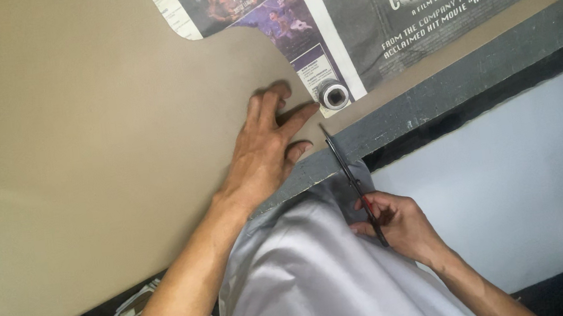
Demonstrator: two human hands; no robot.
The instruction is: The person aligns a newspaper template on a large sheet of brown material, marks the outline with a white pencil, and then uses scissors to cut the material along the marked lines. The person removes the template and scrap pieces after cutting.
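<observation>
My left hand lies flat, fingers spread, on a large tan sheet of card near its right edge. My right hand grips a pair of scissors with red handles and dark blades. The blade tips point up toward the edge of the card, just right of my left fingertips. A small round metal object sits just beyond my left index finger, on a printed newspaper page.
The card and newspaper lie on a table with a dark grey edge. A pale blue-white surface lies below the table to the right. My grey-white clothing fills the bottom centre. Papers lie below the card's lower edge.
</observation>
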